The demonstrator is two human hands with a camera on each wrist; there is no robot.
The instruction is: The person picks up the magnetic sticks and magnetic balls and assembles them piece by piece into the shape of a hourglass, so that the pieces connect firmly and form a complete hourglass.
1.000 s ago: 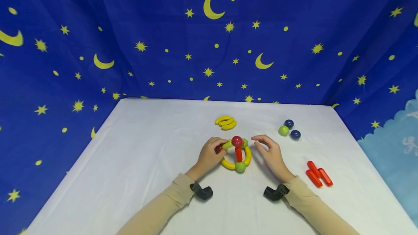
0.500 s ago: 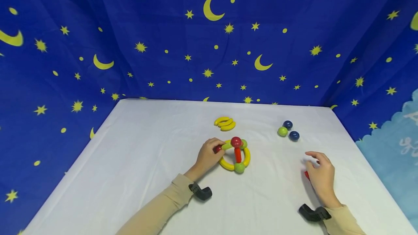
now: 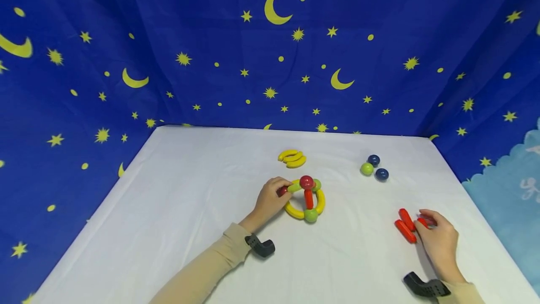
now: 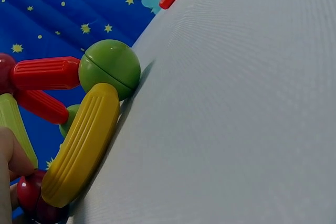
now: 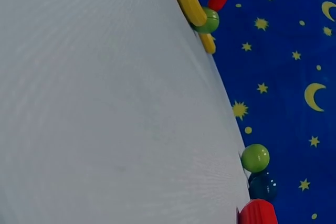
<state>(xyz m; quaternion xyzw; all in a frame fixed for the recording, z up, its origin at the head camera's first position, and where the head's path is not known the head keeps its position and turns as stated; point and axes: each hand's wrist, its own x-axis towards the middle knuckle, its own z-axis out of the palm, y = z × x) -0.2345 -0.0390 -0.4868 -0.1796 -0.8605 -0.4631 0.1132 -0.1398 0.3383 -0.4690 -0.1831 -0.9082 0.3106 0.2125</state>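
Note:
A frame of yellow curved sticks [image 3: 295, 212], red and light green sticks and balls stands mid-table, a red ball [image 3: 306, 182] at its top and a green ball [image 3: 311, 215] in front. My left hand [image 3: 270, 201] pinches its left side, where the light green stick [image 4: 16, 129] meets a dark red ball [image 4: 35, 198]. At the right, my right hand [image 3: 440, 243] has thumb and fingers around one red stick [image 3: 423, 223], beside two other red sticks [image 3: 406, 231]. That hand's fingers are out of sight in the right wrist view.
Behind the frame lie several yellow curved sticks [image 3: 296, 161]. Two dark blue balls [image 3: 381, 175] and a light green ball [image 3: 366, 169] sit at the back right. A blue star-patterned cloth [image 3: 228, 36] hangs behind the white table [image 3: 202, 168].
My right hand has moved from beside the frame to the red sticks at the right and taken hold of one. My left hand has stayed on the frame.

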